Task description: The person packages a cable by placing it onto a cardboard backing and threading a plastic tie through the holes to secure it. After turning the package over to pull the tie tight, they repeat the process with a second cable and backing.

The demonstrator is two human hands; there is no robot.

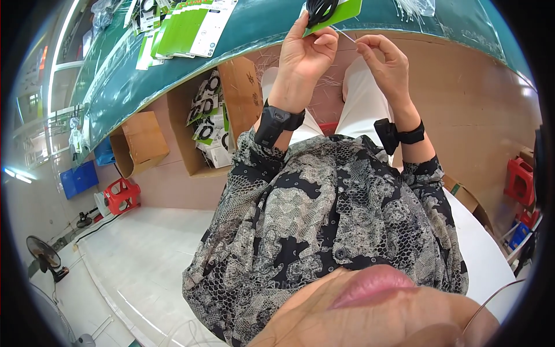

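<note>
My left hand (308, 56) grips a green card (345, 13) with a coiled black cable (319, 11) on it, held over the near edge of the teal table. A thin white tie (345, 35) runs from the card toward my right hand (386, 65). The thumb and forefinger of that hand pinch the tie's free end. Behind the card, the tie's other end is hidden. To the left on the table lies a fanned stack of green and white cards (184, 28), with more carded black cables (149, 13) beside it.
Loose white ties (411, 8) lie on the teal table (462, 29) at right. Below it, an open cardboard box (180, 139) holds several carded cables (209, 115). Another cardboard box (144, 141), a red stool (122, 196) and a fan (43, 251) stand to the left.
</note>
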